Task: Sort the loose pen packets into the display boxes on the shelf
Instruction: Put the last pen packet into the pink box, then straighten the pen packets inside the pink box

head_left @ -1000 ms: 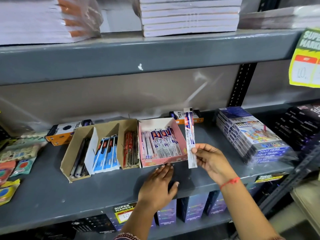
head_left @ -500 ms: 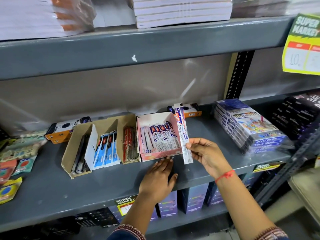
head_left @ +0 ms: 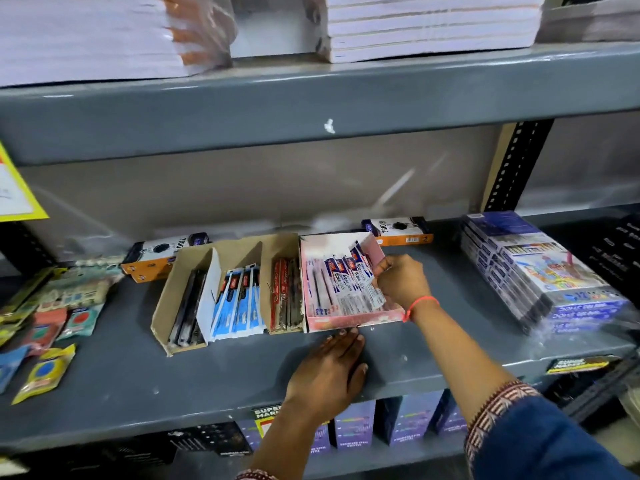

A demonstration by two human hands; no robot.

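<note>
Head view: a grey metal shelf (head_left: 104, 386) carried a pink display box (head_left: 349, 320) of white-and-blue pen packets (head_left: 346, 282), touching a brown cardboard box (head_left: 166, 306) with black, blue and red pens in separate compartments. The right hand (head_left: 398, 282) reached into the pink box, its fingers (head_left: 379, 268) pinching a pen packet lying among the others. The left hand (head_left: 329, 372) lay flat on the shelf, fingers released, fingertips at the pink box's front wall
</note>
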